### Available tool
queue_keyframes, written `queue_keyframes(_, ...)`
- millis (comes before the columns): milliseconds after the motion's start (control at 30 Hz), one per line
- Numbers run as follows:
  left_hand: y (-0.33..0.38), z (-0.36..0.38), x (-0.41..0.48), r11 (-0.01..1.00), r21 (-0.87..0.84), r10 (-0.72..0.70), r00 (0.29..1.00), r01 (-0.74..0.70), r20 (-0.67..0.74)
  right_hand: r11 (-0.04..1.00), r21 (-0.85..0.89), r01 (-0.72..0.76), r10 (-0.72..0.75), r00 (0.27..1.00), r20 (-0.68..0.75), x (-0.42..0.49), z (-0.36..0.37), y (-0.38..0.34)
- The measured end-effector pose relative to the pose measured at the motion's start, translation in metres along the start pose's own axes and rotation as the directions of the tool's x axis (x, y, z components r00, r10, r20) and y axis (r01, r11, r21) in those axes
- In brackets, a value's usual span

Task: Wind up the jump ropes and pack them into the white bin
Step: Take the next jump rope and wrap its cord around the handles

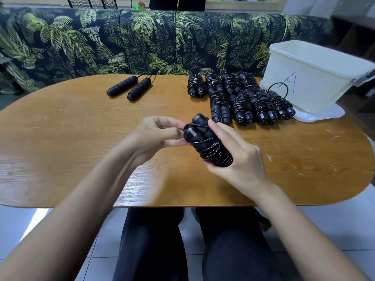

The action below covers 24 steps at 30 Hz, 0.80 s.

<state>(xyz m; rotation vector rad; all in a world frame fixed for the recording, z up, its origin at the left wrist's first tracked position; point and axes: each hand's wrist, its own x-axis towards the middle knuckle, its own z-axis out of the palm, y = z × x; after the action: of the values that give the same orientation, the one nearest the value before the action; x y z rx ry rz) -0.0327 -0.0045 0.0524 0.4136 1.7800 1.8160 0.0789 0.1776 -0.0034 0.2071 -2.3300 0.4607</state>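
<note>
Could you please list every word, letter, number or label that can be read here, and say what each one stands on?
"A": handwritten in blue on the side wall of the white bin.
Nothing else is readable: the wound jump ropes on the table and the held jump rope show no legible marks.

The right hand [241, 157] grips a wound jump rope [209, 145] above the table [81, 138]; the left hand [160, 134] pinches its cord.
</note>
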Motion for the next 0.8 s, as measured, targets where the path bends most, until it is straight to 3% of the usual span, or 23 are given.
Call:
queue_keyframes(267, 0.005, -0.005, -0.006, 0.988, 0.141, 0.048, 0.990, -0.067, 0.132, 0.977, 0.210, -0.040, 0.014, 0.992, 0.125, 0.004, -0.005, 0.002)
queue_keyframes(400, 0.001, -0.001, -0.007, 0.998, -0.013, 0.070, 0.973, -0.069, 0.219, 0.919, 0.383, -0.091, 0.047, 0.991, 0.124, 0.007, -0.007, -0.009)
queue_keyframes(467, 0.003, -0.005, -0.008, 0.993, -0.073, 0.104, 0.969, -0.090, 0.224, 0.933, 0.348, -0.088, 0.056, 0.993, 0.103, 0.010, -0.008, -0.009)
queue_keyframes(633, 0.010, -0.017, -0.013, 0.977, 0.104, 0.167, 0.971, -0.186, 0.169, 0.995, 0.095, -0.014, 0.007, 0.997, 0.073, 0.014, -0.013, 0.005)
queue_keyframes(800, 0.010, -0.016, -0.010, 0.988, 0.088, 0.115, 0.979, -0.131, 0.168, 0.990, 0.140, 0.035, -0.051, 0.992, 0.114, 0.012, -0.015, 0.006)
